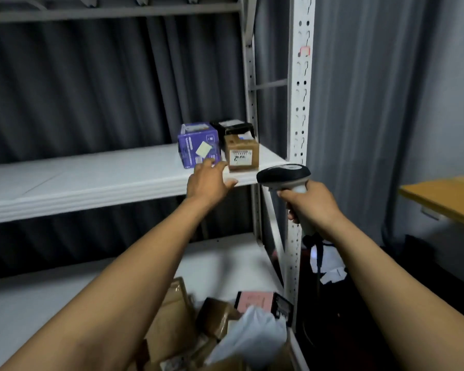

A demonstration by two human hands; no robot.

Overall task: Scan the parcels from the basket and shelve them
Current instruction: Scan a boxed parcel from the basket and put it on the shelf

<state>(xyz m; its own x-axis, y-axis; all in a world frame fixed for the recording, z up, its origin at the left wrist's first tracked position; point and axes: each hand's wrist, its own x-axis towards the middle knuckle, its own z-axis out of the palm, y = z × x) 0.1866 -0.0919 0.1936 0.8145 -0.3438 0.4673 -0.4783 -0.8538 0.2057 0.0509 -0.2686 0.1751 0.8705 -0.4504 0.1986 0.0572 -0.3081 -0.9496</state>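
Note:
Three parcels stand at the right end of the white middle shelf [91, 180]: a purple box [198, 144], a brown cardboard box [242, 155] with a white label, and a black box [232, 127] behind them. My left hand [208, 183] hovers over the shelf's front edge just before the purple and brown boxes, fingers relaxed, holding nothing. To its right, my right hand [310, 202] grips the handle of a black and grey barcode scanner [284, 175]. Several more parcels [217, 330] lie heaped at the bottom: brown packages, a white bag and a pink box.
A white perforated upright [300, 103] stands at the rack's right corner. A lower shelf [65, 290] runs below. Dark curtains hang behind the rack. A wooden tabletop [445, 199] juts in at the right. The scanner's cable [318, 253] hangs down by the upright.

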